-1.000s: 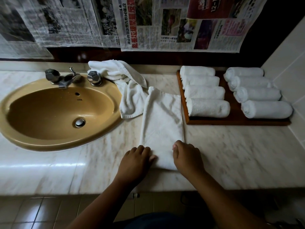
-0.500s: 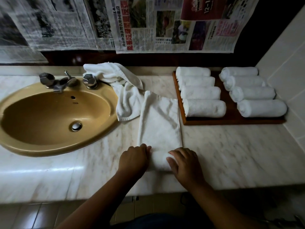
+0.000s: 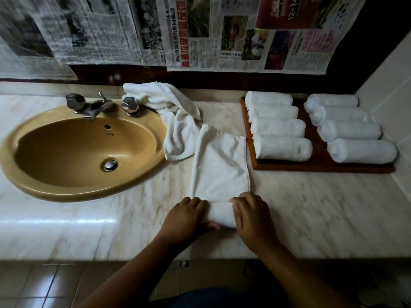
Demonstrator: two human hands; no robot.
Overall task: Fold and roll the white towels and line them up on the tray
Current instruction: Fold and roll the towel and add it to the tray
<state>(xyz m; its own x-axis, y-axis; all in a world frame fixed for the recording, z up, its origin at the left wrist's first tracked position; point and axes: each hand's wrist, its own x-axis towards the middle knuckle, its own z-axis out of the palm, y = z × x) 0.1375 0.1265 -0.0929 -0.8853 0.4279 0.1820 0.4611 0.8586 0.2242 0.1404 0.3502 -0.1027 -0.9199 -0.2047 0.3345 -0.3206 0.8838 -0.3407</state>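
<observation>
Marble tabletop (image 3: 311,207) beside the sink (image 3: 84,152) carries my folded towel (image 3: 220,170), just left of the tray (image 3: 320,167) of eight rolls, both grips, left hand (image 3: 186,216) and right hand (image 3: 251,214), clenched on its rolled near end to keep the coil tight.

Dim overall. A window-like glare streaks the near-left counter (image 3: 66,221). Foreground arms and floor sink into shadow. The newspapers (image 3: 155,30) look soft, and wide-angle bending curves the edges.
</observation>
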